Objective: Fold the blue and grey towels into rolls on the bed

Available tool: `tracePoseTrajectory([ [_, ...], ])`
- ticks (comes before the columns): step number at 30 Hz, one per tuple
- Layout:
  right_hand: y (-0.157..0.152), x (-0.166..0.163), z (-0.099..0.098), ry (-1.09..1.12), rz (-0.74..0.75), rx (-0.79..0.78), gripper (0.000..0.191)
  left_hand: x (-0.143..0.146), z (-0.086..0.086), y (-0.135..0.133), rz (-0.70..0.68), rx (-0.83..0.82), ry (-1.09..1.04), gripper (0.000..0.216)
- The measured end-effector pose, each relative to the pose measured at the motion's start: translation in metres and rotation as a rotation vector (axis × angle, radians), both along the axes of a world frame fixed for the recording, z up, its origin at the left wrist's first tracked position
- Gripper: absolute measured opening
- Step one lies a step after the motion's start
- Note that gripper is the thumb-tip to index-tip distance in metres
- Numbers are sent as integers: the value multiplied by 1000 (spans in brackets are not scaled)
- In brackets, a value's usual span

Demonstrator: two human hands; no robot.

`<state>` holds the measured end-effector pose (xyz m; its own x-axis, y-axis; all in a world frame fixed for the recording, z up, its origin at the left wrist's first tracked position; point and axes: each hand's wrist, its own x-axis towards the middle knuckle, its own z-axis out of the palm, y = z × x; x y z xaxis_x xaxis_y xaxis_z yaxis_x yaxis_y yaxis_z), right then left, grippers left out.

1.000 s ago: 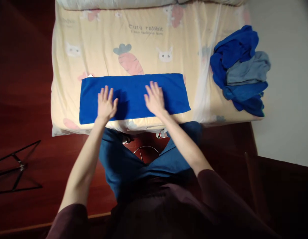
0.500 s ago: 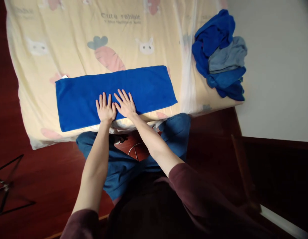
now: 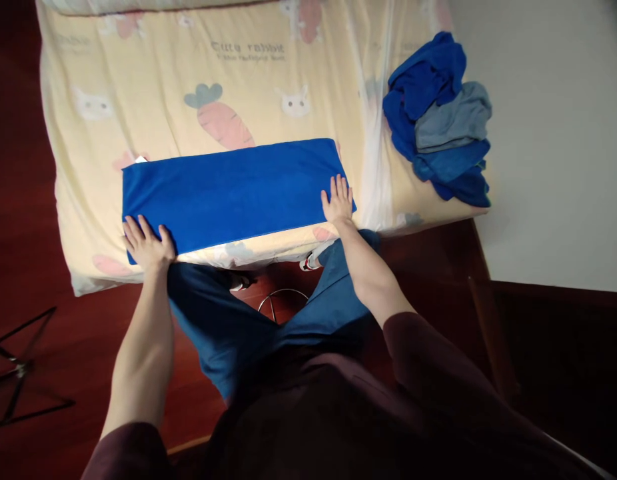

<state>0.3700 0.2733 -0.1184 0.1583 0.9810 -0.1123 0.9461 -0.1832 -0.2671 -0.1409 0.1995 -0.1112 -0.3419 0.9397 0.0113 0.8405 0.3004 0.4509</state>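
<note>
A blue towel (image 3: pixel 233 193), folded into a long flat strip, lies along the near edge of the bed, with a small white tag (image 3: pixel 141 160) at its far left corner. My left hand (image 3: pixel 149 245) rests palm down on the towel's near left corner, fingers spread. On the near right end lies my right hand (image 3: pixel 338 201), also flat with its fingers stretched out. Neither hand grips the cloth.
A crumpled heap of blue cloths (image 3: pixel 428 80) with a grey-blue cloth (image 3: pixel 453 120) sits at the bed's right end, by a pale wall (image 3: pixel 553 153). The yellow patterned bed sheet (image 3: pixel 158 100) is slightly wrinkled. Black metal stand legs (image 3: pixel 21 368) stand on the floor at left.
My hands have slid apart from the towel's middle, the left to its left end and the right to its right end. The towel keeps its folded shape; the view has shifted slightly.
</note>
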Motion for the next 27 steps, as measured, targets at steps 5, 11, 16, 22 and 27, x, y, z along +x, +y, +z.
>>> tracePoseTrajectory([
  [5,-3,17,-10,37,8,58,63,-19,-3,-7,11,-46,74,87],
  [11,-9,1,17,94,119,3,67,-6,16,-10,-89,-60,108,85],
  [16,-2,-82,39,148,492,46,64,57,26,14,-407,-56,95,76],
  [22,39,-223,7,207,632,-40,65,136,-9,101,-661,-81,45,70],
  [27,84,-239,-16,207,603,71,65,132,-29,152,-586,28,41,68],
])
